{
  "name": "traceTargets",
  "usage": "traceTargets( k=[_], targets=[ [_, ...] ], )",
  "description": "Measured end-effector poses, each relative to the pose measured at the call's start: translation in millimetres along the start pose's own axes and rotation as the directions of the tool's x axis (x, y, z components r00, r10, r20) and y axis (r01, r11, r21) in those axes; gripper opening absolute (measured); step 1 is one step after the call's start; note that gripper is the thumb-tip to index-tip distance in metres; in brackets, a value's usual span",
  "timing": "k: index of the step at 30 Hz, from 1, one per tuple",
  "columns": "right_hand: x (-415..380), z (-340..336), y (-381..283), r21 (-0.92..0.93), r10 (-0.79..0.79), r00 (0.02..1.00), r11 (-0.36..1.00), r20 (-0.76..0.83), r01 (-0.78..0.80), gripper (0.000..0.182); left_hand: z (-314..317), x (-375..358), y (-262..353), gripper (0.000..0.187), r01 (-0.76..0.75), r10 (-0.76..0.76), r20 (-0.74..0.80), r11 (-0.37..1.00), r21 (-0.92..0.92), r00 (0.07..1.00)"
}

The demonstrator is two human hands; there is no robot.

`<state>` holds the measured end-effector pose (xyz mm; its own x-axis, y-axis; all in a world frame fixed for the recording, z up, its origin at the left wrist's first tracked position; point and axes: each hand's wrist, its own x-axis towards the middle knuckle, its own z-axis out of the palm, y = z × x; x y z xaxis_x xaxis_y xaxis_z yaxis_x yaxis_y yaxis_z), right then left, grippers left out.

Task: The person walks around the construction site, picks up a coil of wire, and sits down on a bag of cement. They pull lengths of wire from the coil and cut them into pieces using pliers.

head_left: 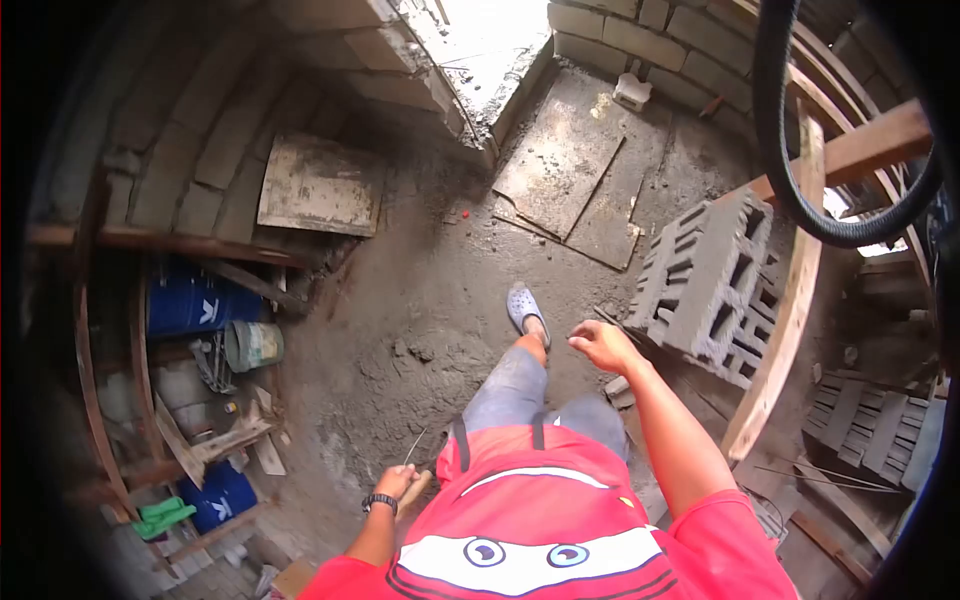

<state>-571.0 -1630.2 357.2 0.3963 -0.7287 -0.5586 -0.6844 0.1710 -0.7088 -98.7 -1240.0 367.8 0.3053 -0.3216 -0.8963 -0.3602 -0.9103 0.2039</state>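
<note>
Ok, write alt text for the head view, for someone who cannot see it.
Seen from above, a person in a red shirt walks over a dirt floor, right hand empty and reaching toward stacked concrete blocks, left hand gripping a wooden handle. Blue barrels stand at left beside a block wall.

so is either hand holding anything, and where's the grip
The left hand is closed around the end of a wooden handle; what it belongs to is hidden. The right hand holds nothing, hanging loosely open near the stacked concrete blocks.
</note>
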Motion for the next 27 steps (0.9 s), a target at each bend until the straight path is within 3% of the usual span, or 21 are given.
traceTargets(
  k=[1, 4, 5, 7, 11, 13, 15, 19, 21, 27],
  targets=[
    [16, -9, 14, 0.042, 0.081, 0.997, 0.996, -0.007, -0.081, 0.041, -23, 13, 24, 0.052, 0.048, -0.048, 0.017, 0.999, 0.002, 0.999],
    [50, -63, 10, -0.071, 0.174, 0.983, 0.981, -0.059, -0.178, 0.042, -112, 26, 153, 0.060, -0.095, 0.088, -0.073, 0.990, -0.107, 0.993],
    [60, -78, 10, -0.031, 0.193, 0.975, 0.980, -0.107, -0.197, 0.043, -143, 28, 205, 0.062, -0.143, 0.122, -0.119, 0.972, -0.188, 0.985],
    [76, -115, -5, 0.217, 0.306, 0.946, 0.935, -0.105, -0.279, 0.041, -189, 23, 316, 0.062, -0.262, 0.186, -0.280, 0.928, -0.264, 0.942],
    [131, -152, 29, 0.339, 0.291, 0.942, 0.914, -0.167, -0.223, 0.039, -266, 44, 472, 0.066, -0.475, 0.300, -0.532, 0.850, -0.228, 0.792],
    [160, -176, 43, 0.372, 0.337, 0.931, 0.889, -0.139, -0.267, 0.037, -287, 50, 534, 0.070, -0.523, 0.288, -0.581, 0.803, -0.288, 0.762],
    [195, -189, 69, 0.340, 0.325, 0.929, 0.906, -0.176, -0.252, 0.034, -304, 60, 574, 0.069, -0.573, 0.289, -0.624, 0.756, -0.316, 0.726],
    [270, -244, 80, 0.348, 0.311, 0.905, 0.915, -0.291, -0.203, 0.030, -323, 62, 644, 0.074, -0.588, 0.144, -0.741, 0.714, -0.381, 0.655],
    [300, -272, 74, 0.365, 0.322, 0.912, 0.905, -0.255, -0.218, 0.029, -335, 59, 677, 0.078, -0.620, 0.089, -0.767, 0.651, -0.438, 0.635],
    [366, -335, 56, 0.327, 0.300, 0.948, 0.911, -0.106, -0.251, 0.027, -384, 19, 769, 0.076, -0.769, -0.009, -0.928, 0.556, -0.315, 0.374]
  ],
)
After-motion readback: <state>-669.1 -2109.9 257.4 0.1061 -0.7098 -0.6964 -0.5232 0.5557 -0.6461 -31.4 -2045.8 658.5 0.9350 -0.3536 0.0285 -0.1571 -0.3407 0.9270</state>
